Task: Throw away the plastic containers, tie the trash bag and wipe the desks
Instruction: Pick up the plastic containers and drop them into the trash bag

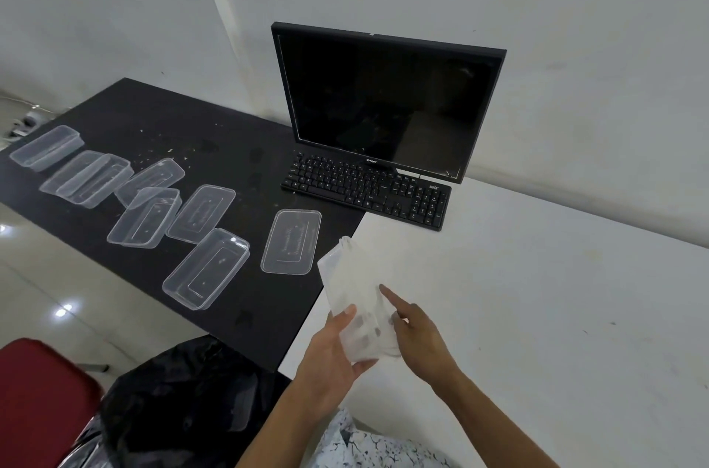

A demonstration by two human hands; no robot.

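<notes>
Head view: left hand [326,356] grips the near end of a stack of containers [353,283], thumb curled over the top face, palm and fingers wrapped underneath. Right hand [418,341] is on the stack's 3 o'clock edge: index finger straight, tip pressing the top face, other fingers curled in. They look to be clamped on the edge, though clear plastic blurs that. The stack is held tilted, far end pointing to 11 o'clock, above the near corner of the white desk [537,295].

At 10 o'clock from the hands a black desk [238,168] butts against the white one. On it lie loose containers and lids: a flat lid [290,241] nearest the stack, an open tub [207,268] just beside it at 9 o'clock, more tubs [145,217] in a scattered row running off toward 10 o'clock, some overlapping. Crumbs [165,151] speckle the black top behind them.

At 12 o'clock a keyboard [364,191] straddles the seam of both desks, with a dark monitor [383,99] right behind it. At 8 o'clock, below the desk edge, there's a black trash bag [184,398], mouth open, and a red chair [38,391] just beside it at 9 o'clock.
</notes>
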